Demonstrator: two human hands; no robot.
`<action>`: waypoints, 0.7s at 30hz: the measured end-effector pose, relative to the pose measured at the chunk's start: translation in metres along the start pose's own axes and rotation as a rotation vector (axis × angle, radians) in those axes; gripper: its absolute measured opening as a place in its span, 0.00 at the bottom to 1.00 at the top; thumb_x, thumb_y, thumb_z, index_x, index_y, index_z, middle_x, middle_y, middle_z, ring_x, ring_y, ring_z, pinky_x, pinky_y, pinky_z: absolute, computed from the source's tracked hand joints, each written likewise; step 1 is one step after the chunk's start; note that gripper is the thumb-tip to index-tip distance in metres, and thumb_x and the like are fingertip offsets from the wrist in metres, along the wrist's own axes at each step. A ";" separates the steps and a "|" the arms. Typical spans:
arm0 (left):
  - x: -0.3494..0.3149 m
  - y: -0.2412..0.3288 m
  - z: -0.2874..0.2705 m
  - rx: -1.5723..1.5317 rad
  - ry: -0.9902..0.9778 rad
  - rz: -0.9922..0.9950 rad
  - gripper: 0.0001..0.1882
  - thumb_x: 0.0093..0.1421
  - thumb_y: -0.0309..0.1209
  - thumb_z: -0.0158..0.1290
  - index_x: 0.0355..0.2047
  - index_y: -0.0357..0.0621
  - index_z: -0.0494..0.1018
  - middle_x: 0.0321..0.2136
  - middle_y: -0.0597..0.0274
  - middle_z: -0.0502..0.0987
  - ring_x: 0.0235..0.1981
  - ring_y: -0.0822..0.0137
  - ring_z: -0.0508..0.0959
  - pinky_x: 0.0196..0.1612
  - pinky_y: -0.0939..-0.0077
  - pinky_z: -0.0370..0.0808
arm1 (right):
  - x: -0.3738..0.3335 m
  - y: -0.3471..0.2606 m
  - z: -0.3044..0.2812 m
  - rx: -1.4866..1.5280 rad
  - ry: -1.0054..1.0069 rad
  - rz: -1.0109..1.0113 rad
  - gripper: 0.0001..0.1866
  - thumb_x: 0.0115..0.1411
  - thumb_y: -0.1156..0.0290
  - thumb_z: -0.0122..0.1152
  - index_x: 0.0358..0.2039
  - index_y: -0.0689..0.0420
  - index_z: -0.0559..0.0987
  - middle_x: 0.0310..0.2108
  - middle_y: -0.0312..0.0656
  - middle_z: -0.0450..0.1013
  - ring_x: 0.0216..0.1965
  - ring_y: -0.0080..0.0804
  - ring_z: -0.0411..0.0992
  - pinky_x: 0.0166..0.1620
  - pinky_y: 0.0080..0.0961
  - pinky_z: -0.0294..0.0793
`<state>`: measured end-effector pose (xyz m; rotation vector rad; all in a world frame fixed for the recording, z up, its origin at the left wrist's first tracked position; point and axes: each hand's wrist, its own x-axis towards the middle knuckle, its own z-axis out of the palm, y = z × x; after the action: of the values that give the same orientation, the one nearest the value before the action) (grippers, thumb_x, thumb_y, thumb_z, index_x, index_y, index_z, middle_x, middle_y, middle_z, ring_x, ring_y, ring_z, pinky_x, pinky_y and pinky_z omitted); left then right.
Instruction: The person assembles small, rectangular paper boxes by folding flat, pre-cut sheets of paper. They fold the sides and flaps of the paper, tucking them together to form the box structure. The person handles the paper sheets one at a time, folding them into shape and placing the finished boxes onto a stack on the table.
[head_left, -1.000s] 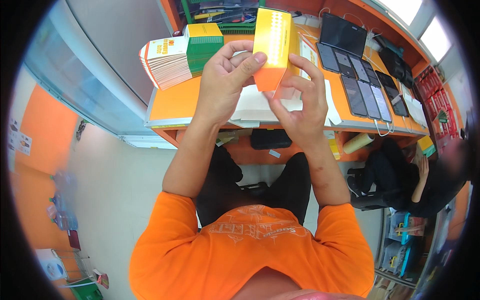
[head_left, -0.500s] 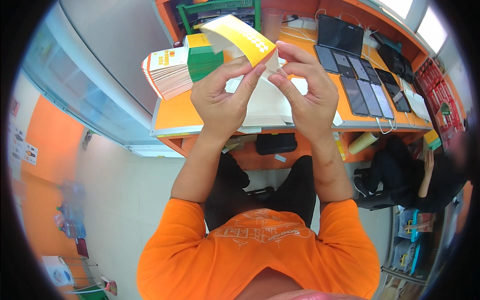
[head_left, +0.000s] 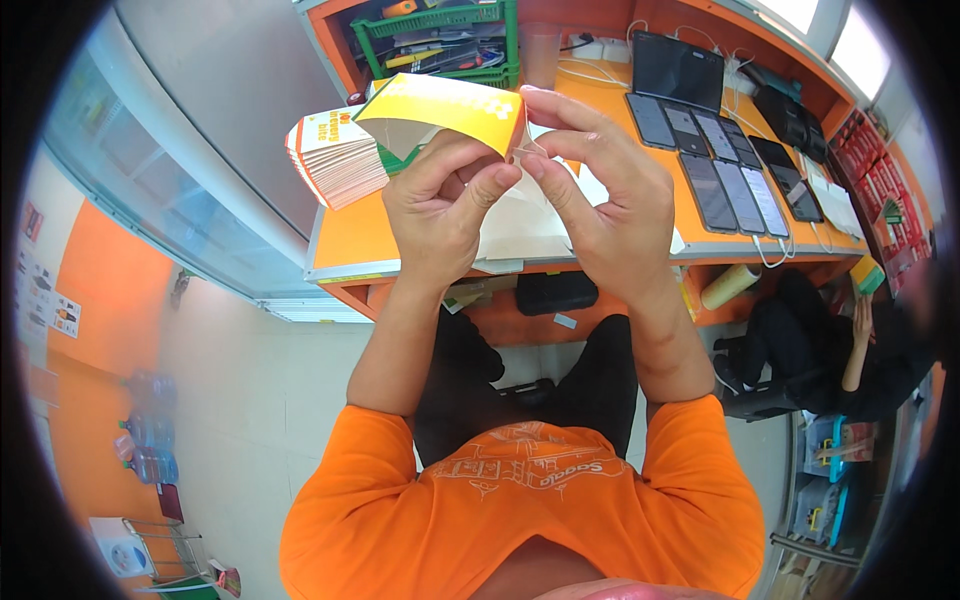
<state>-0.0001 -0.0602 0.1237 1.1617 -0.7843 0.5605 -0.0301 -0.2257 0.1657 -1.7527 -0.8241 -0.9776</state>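
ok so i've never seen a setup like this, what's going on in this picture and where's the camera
There's no robot here: these are a person's bare hands. A wide fisheye camera worn on the head looks down, so straight edges bend near the rim. The left hand holds a yellow carton showing its white inside; the right hand has its fingertips at the carton's right end. On the orange desk are fanned cartons at left and smartphones at right. Someone else sits at far right.
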 end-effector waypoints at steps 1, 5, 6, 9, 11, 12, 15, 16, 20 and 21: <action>-0.001 0.000 -0.001 -0.034 0.003 -0.027 0.14 0.58 0.21 0.66 0.44 0.34 0.80 0.40 0.55 0.82 0.41 0.68 0.81 0.44 0.77 0.78 | -0.001 -0.001 -0.001 0.020 -0.013 0.021 0.07 0.58 0.76 0.68 0.38 0.62 0.83 0.51 0.46 0.79 0.48 0.40 0.80 0.51 0.31 0.78; 0.000 0.001 -0.003 -0.001 -0.034 0.028 0.14 0.58 0.20 0.65 0.45 0.33 0.78 0.42 0.55 0.81 0.42 0.68 0.82 0.45 0.76 0.79 | 0.000 -0.001 -0.006 0.049 -0.044 0.059 0.07 0.58 0.77 0.68 0.37 0.62 0.83 0.51 0.46 0.79 0.48 0.39 0.80 0.50 0.29 0.79; 0.000 0.002 0.000 -0.004 -0.033 0.041 0.15 0.58 0.20 0.65 0.45 0.33 0.78 0.42 0.54 0.81 0.41 0.68 0.82 0.45 0.76 0.79 | 0.000 -0.002 -0.006 0.037 -0.049 0.042 0.07 0.58 0.77 0.68 0.37 0.62 0.83 0.51 0.46 0.79 0.48 0.39 0.80 0.50 0.29 0.79; -0.004 0.002 0.000 -0.003 -0.020 0.048 0.14 0.58 0.20 0.65 0.45 0.32 0.78 0.43 0.54 0.81 0.41 0.68 0.82 0.46 0.75 0.80 | -0.002 -0.004 -0.003 0.007 -0.060 0.003 0.07 0.58 0.77 0.68 0.38 0.62 0.83 0.52 0.45 0.79 0.50 0.38 0.80 0.51 0.29 0.79; -0.007 0.003 -0.001 -0.013 0.015 0.034 0.14 0.59 0.21 0.65 0.44 0.32 0.78 0.43 0.54 0.80 0.42 0.68 0.82 0.47 0.75 0.80 | -0.005 -0.004 0.001 0.000 -0.066 -0.008 0.07 0.58 0.77 0.68 0.38 0.62 0.84 0.53 0.46 0.79 0.50 0.39 0.80 0.52 0.29 0.78; -0.009 0.003 -0.002 -0.027 0.044 0.022 0.13 0.59 0.21 0.65 0.44 0.32 0.77 0.43 0.55 0.80 0.43 0.68 0.82 0.47 0.75 0.80 | -0.007 -0.004 0.005 0.109 -0.042 0.051 0.07 0.58 0.78 0.67 0.38 0.62 0.84 0.53 0.46 0.79 0.50 0.39 0.80 0.52 0.30 0.78; -0.009 0.006 0.003 -0.063 0.079 -0.013 0.13 0.60 0.21 0.64 0.44 0.32 0.77 0.42 0.56 0.80 0.44 0.69 0.81 0.47 0.77 0.79 | -0.013 -0.001 0.011 0.261 -0.011 0.130 0.08 0.58 0.78 0.67 0.39 0.63 0.83 0.54 0.48 0.77 0.51 0.42 0.79 0.54 0.31 0.78; -0.008 0.008 0.006 -0.075 0.084 -0.024 0.13 0.60 0.22 0.64 0.44 0.32 0.77 0.42 0.57 0.80 0.44 0.69 0.81 0.46 0.78 0.79 | -0.013 0.002 0.010 0.196 -0.028 0.092 0.08 0.58 0.77 0.68 0.39 0.63 0.83 0.56 0.50 0.76 0.53 0.43 0.78 0.55 0.32 0.77; 0.002 0.012 0.020 -0.089 0.161 0.003 0.15 0.61 0.22 0.64 0.47 0.32 0.77 0.39 0.61 0.80 0.41 0.72 0.81 0.44 0.80 0.79 | -0.019 0.007 0.013 -0.015 -0.089 -0.105 0.17 0.55 0.72 0.72 0.44 0.62 0.81 0.62 0.53 0.69 0.59 0.47 0.73 0.59 0.35 0.74; 0.006 0.015 0.023 -0.012 0.209 0.054 0.15 0.61 0.22 0.63 0.48 0.32 0.77 0.38 0.61 0.80 0.40 0.72 0.81 0.43 0.80 0.78 | -0.020 0.008 0.015 -0.043 -0.049 -0.093 0.19 0.54 0.71 0.74 0.45 0.61 0.79 0.63 0.54 0.68 0.60 0.47 0.72 0.59 0.36 0.74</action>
<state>-0.0131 -0.0778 0.1415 1.0538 -0.6394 0.7088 -0.0287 -0.2162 0.1413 -1.7949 -0.9296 -1.0239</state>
